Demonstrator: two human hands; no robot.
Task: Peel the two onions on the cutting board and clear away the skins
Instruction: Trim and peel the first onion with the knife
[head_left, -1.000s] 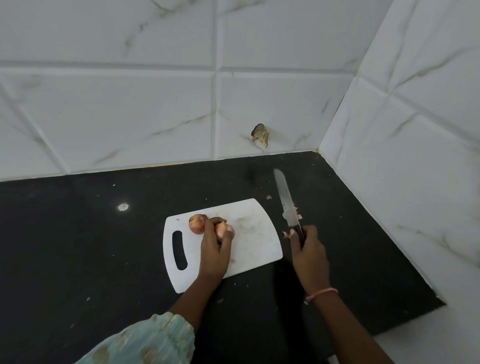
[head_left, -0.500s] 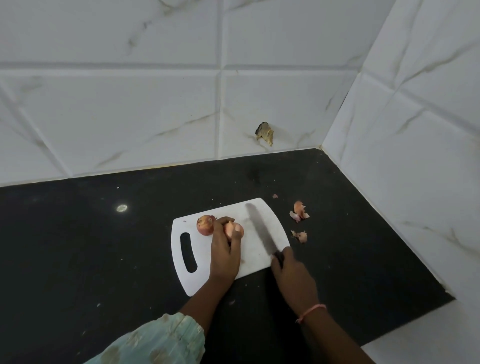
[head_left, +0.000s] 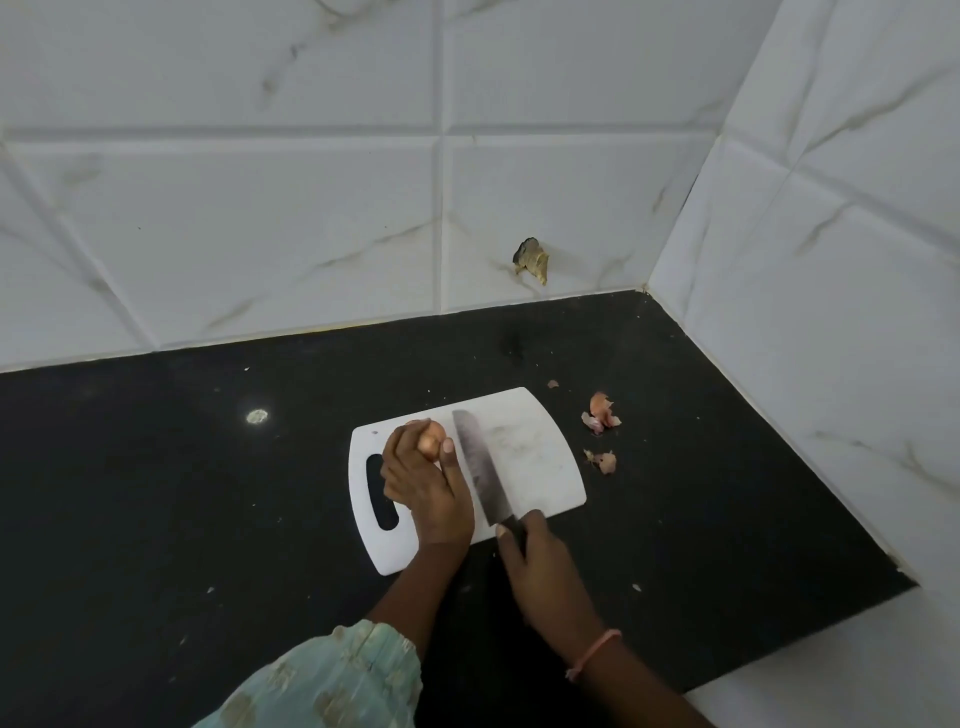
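One onion (head_left: 430, 442) is seen on the white plastic cutting board (head_left: 540, 457), gripped by the left hand (head_left: 423, 486), whose fingers and thumb are curled round it; a second onion cannot be made out, since the hand covers that part of the board. The onion sits near the board's far left corner, just past the oval handle slot. A kitchen knife (head_left: 480, 467) is held by its dark handle in the right hand (head_left: 540, 564), fingers wrapped round it at the board's near edge, and the blade is laid across the middle of the board, its tip just beside the onion and the left thumb. Loose onion skins (head_left: 600, 413) are scattered on the black countertop (head_left: 156, 493) to the right of the board, apart from it, with a smaller scrap near the far right corner. A pink band is worn on the right wrist, and a pale green patterned sleeve (head_left: 332, 680) covers the left arm.
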